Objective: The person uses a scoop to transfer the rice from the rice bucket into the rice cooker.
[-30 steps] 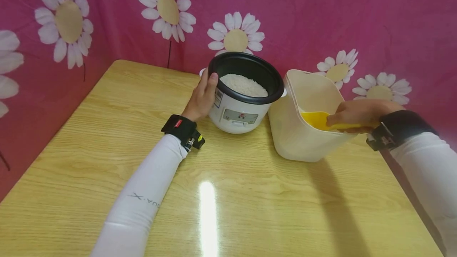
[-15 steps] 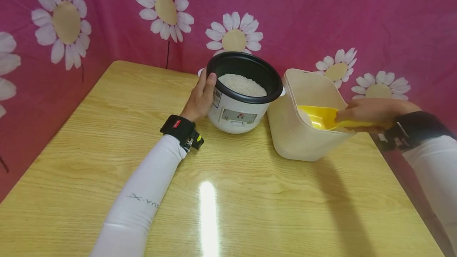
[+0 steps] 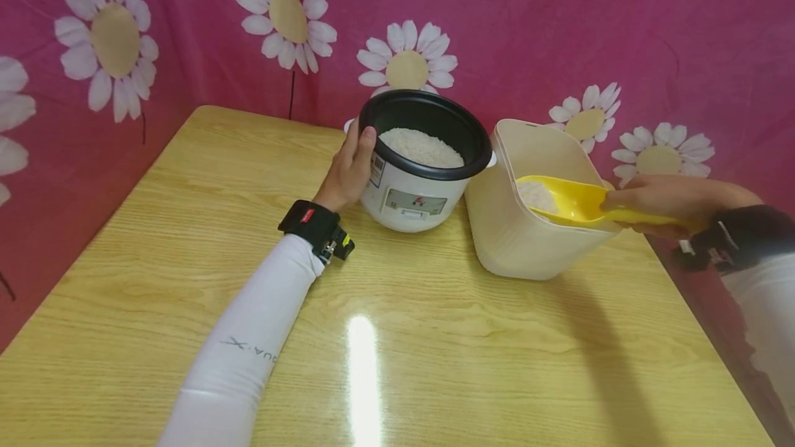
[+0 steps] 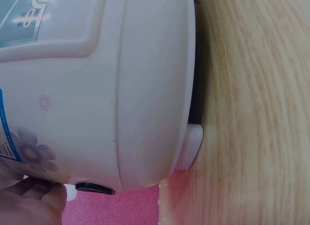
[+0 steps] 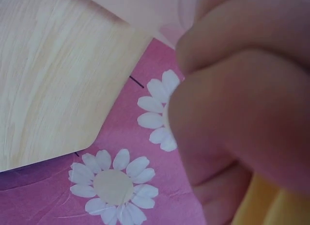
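A white rice cooker [image 3: 406,209] with a black inner pot [image 3: 428,105] stands on the table, and white rice [image 3: 422,147] lies in the pot. My left hand [image 3: 349,170] holds the cooker at its left side, thumb at the black rim. In the left wrist view the fingers [image 4: 41,198] reach round the cooker wall, partly out of sight. My right hand [image 3: 658,200] grips the handle of a yellow scoop [image 3: 580,197], which carries rice in its bowl. The scoop's bowl is at the mouth of a cream rice bin [image 3: 515,240].
The wooden table [image 3: 261,171] runs back to a pink cloth [image 3: 522,26] printed with white flowers. The bin stands right of the cooker, close beside it, near the table's back right. Wrist straps with cameras sit on both arms.
My right hand has drawn the scoop to the right and up inside the bin, and rice now shows in its bowl. My left hand and the cooker have stayed in place.
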{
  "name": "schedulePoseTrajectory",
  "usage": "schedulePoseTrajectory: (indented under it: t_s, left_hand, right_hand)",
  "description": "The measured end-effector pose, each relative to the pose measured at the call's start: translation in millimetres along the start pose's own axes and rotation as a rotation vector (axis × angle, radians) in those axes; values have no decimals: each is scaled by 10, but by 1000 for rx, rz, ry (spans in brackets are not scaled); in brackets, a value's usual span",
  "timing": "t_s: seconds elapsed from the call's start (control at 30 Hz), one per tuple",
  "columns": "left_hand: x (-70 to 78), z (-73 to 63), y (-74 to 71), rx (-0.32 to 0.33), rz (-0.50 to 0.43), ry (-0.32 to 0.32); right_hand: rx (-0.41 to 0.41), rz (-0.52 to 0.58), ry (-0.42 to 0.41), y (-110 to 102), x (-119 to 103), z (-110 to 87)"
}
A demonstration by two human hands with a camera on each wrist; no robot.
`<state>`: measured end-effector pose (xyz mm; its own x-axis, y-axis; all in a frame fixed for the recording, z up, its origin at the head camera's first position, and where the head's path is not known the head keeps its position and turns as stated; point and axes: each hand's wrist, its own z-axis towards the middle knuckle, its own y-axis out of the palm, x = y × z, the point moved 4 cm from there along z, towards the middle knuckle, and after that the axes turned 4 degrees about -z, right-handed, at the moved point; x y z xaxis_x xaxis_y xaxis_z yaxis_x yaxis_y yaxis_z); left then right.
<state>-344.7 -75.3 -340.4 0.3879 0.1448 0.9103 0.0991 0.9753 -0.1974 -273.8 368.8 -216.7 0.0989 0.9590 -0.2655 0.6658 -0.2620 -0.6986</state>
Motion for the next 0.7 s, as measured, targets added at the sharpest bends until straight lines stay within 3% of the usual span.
schedulePoseTrajectory:
  t_s: [0.23,0.7]
  left_hand:
    - [-5,-1,8,-2,-3,-13]
    - [7,-8,15,-10,-8,-6]
  right_hand:
    - [43,92,-6,3,104,-50]
    - [110,149,9,4,255,-123]
